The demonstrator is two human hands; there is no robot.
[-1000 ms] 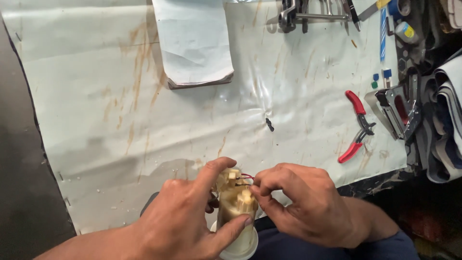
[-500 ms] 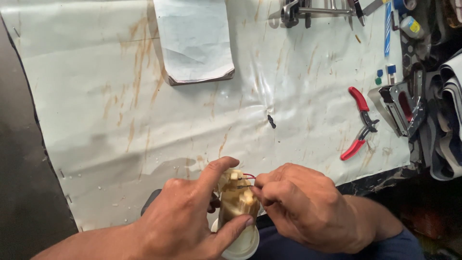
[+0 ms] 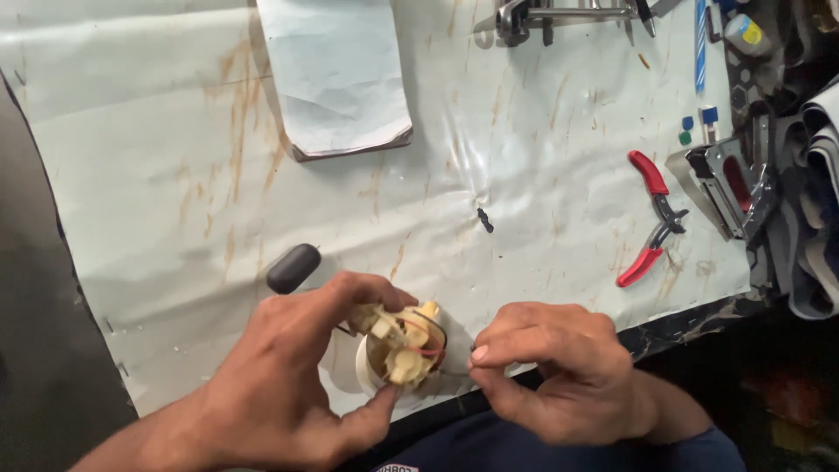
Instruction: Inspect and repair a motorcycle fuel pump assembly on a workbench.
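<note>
My left hand (image 3: 288, 385) grips a round white and yellowish plastic assembly (image 3: 400, 347) with red and dark wires, thumb and fingers wrapped around its top and side, at the near edge of the bench. My right hand (image 3: 559, 376) sits just right of it, fingertips pinched together close to the wires; whether they hold a wire is unclear. A dark oval piece (image 3: 293, 267) lies on the sheet just above my left hand.
A stained white sheet (image 3: 175, 175) covers the bench. Red-handled pliers (image 3: 651, 218) lie at right beside a metal stapler-like tool (image 3: 725, 183). A folded paper pad (image 3: 336, 79) lies at top centre, a small black screw (image 3: 484, 219) mid-sheet, metal tools (image 3: 559, 13) at top.
My right hand has drawn slightly away to the right of the assembly. The left hand has turned the assembly, and the dark oval piece now shows above it.
</note>
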